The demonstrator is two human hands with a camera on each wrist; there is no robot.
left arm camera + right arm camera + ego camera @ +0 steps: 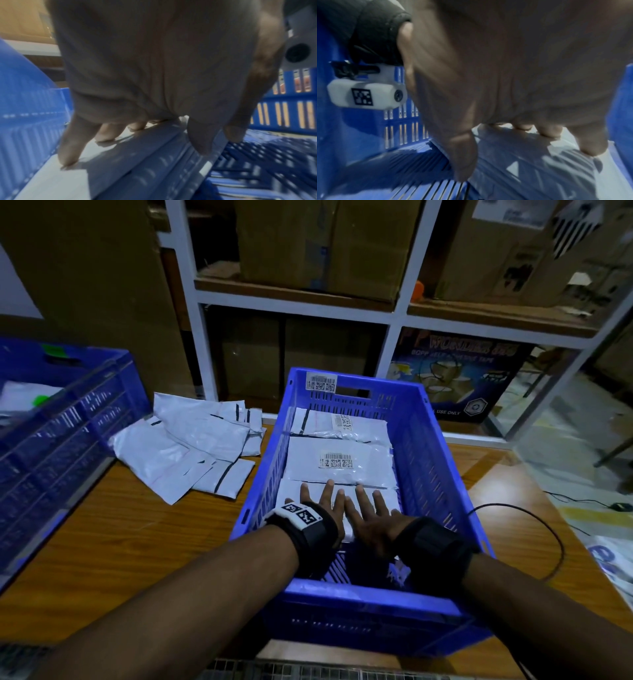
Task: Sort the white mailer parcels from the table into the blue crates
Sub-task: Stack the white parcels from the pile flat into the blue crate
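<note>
Two blue crates stand on the table: the near crate and, left of it, a second crate. Three white mailer parcels lie inside the near crate. A loose pile of mailers, too overlapped to count, lies just left of it. Two hands, left hand and right hand, show inside it.

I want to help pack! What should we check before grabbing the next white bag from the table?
1. Left hand free: ok, fingers flat on the nearest parcel, gripping nothing.
2. Right hand free: ok, also flat on it.
3. Nearest parcel lying flat: ok.
4. Room in the middle crate: cannot tell, three parcels cover most of its floor.
5. Parcels left on the table: ok, pile waits left of the crate.
</note>
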